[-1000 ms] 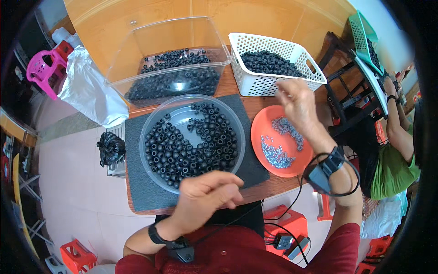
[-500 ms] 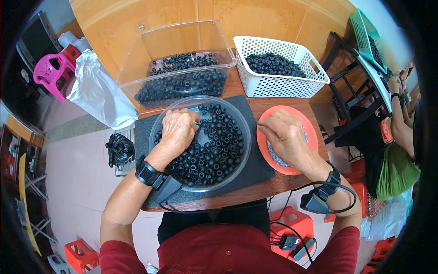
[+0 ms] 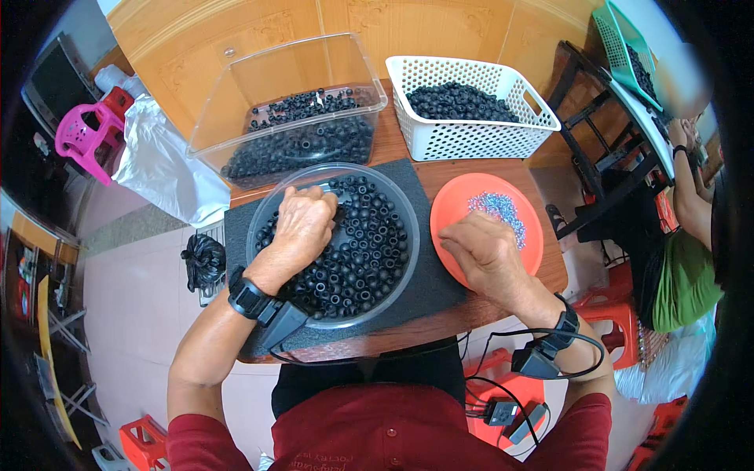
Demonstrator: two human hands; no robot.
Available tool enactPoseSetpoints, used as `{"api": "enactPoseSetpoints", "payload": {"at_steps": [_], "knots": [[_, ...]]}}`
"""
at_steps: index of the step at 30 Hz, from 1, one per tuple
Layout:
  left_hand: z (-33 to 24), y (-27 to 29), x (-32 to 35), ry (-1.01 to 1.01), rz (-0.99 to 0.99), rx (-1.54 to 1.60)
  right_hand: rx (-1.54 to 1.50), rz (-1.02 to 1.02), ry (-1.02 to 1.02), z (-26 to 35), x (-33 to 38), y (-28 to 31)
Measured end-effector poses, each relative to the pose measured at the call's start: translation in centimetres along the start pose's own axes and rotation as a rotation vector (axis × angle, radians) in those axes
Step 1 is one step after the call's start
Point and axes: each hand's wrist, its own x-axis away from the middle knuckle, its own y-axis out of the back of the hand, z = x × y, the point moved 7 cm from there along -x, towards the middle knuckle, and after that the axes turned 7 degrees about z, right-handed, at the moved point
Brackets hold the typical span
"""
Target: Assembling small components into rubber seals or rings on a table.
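Inside a round clear plastic bowl [image 3: 415,255], my left hand [image 3: 302,224] rests over many small black hollow pieces [image 3: 369,251] shaped like rounded caps. Its fingers are curled closed, and their tips are hidden, so what they hold cannot be made out. To the right, my right hand [image 3: 488,247] hovers over the near part of an orange plate [image 3: 453,206], thumb and fingers pinched together. Anything in that pinch is too small or hidden to tell. Tiny shiny bluish bits [image 3: 500,207] lie on the plate's far side. Under the bowl is a dark mat [image 3: 441,286].
Behind the bowl stands a clear bin [image 3: 271,141] of black pieces; beside it, a white perforated basket [image 3: 479,145] holds more. A black cable [image 3: 503,334] hangs from my right wrist strap. A black bag [image 3: 204,259] sits left of the table [image 3: 550,271]. Another person's arm [image 3: 689,188] shows far right.
My right hand has drawn nearer me over the plate. The shiny bits, seen before at its near left and right, now show on the far side. My left hand stays in the bowl.
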Motion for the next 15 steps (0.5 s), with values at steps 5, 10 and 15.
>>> {"api": "enactPoseSetpoints", "payload": {"at_steps": [5, 10, 15], "knots": [[0.8, 2.6, 1.6, 0.139, -0.032, 0.432, -0.161, -0.062, -0.097, 0.8, 0.3, -0.4], [-1.6, 2.7, 3.6, 0.306, -0.008, 1.418, -0.444, -0.119, -0.308, 0.7, 1.3, -2.2], [-5.3, 3.1, 4.9, 0.289, 0.003, 1.499, -1.0, -0.227, -0.464, 1.3, 1.8, -4.5]]}}
